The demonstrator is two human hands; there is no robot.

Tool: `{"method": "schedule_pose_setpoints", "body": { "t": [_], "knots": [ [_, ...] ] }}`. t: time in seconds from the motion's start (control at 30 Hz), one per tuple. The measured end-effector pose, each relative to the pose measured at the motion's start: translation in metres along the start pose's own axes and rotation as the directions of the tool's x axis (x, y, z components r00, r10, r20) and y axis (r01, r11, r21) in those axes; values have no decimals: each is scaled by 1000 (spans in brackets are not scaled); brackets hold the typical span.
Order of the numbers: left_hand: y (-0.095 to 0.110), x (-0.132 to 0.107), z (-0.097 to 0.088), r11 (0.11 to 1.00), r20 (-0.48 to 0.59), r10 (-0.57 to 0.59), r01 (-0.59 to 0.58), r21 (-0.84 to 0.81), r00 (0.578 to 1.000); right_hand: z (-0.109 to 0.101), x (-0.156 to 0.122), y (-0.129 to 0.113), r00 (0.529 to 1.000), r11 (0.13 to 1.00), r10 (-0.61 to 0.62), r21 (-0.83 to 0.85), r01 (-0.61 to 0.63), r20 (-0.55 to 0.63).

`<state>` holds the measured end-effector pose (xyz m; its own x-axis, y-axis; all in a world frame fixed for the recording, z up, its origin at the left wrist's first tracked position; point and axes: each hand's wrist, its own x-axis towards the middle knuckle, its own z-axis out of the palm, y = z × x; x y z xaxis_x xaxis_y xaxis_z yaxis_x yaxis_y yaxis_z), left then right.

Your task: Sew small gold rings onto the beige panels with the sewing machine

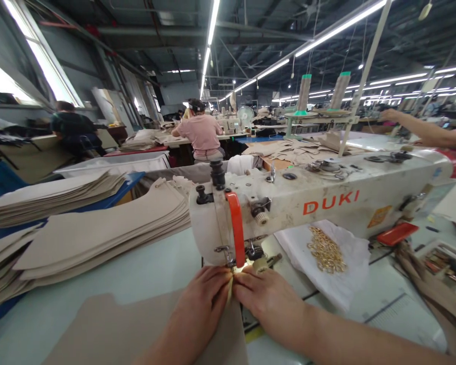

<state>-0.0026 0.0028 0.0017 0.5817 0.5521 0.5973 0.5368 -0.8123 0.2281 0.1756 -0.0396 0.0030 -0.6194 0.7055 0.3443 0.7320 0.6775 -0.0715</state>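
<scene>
Beige fabric piece (137, 329) under left hand (201, 304), right hand (269, 299); fingers curled, pinching its folded edge.

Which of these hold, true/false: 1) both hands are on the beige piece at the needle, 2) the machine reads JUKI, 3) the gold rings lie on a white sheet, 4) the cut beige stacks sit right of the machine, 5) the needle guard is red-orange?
1) True: the left hand and right hand press the beige piece together right under the needle.
2) False: the sewing machine reads DUKI.
3) True: the gold rings lie on a white sheet under the machine's arm.
4) False: the beige stacks sit to its left.
5) True: the needle guard is red-orange.
</scene>
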Motion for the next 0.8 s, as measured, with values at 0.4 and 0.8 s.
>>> {"method": "schedule_pose_setpoints", "body": {
  "t": [0.4,0.8],
  "knots": [
    [-1,-7,-2,997,63,27,-32,73,998,7,-2,2,999,999,-31,-45,29,-45],
    [4,-27,-2,963,225,22,-81,256,974,-4,-11,-2,987,985,-163,-62,163,0]
  ]
}}
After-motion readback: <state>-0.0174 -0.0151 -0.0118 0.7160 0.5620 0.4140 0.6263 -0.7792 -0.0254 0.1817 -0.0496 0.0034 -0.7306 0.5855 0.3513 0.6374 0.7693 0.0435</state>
